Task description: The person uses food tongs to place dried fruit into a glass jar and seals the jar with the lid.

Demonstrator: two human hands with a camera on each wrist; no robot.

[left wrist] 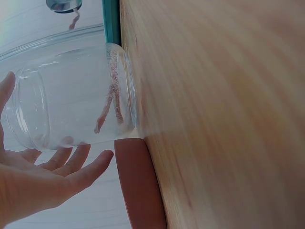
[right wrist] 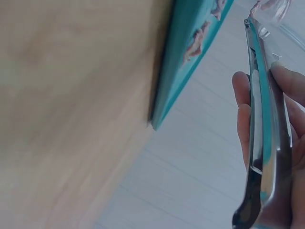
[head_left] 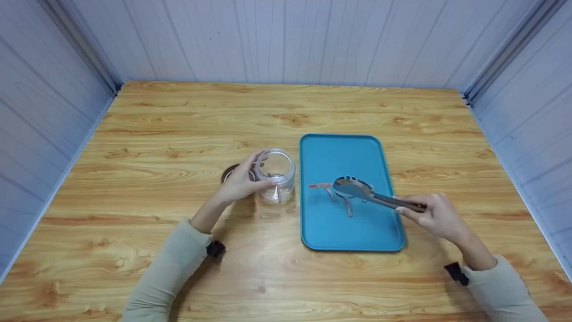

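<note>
Around you, beyond the tray, rises a pale wall (head_left: pixel 286 40) lined with upright seams, and similar panels close in to the tray's left (head_left: pixel 40 89) and right (head_left: pixel 532 112). Your worktop (head_left: pixel 134 223) is yellow-brown with a streaky wood grain and darker knots, stretching out on all sides of the tray and meeting the panels along its edges. The blue tray (head_left: pixel 344 156) lies flat on it, longer from front to back than across. Your right hand (head_left: pixel 440 217), at the tray's right edge, grips the metal tongs (head_left: pixel 357 190), whose rounded, slotted head hangs over the tray's middle. Your left hand (head_left: pixel 241 181), left of the tray, holds the clear jar (head_left: pixel 279 190) between thumb and fingers; the jar stands just beside the tray's left rim. Farther left of the tray, a brown-edged lid (head_left: pixel 229 172) lies on the worktop, partly hidden by that hand. Smallest are the pinkish strips (head_left: pixel 348 208): some on the tray, some low inside the jar, one dangling from the tongs.
</note>
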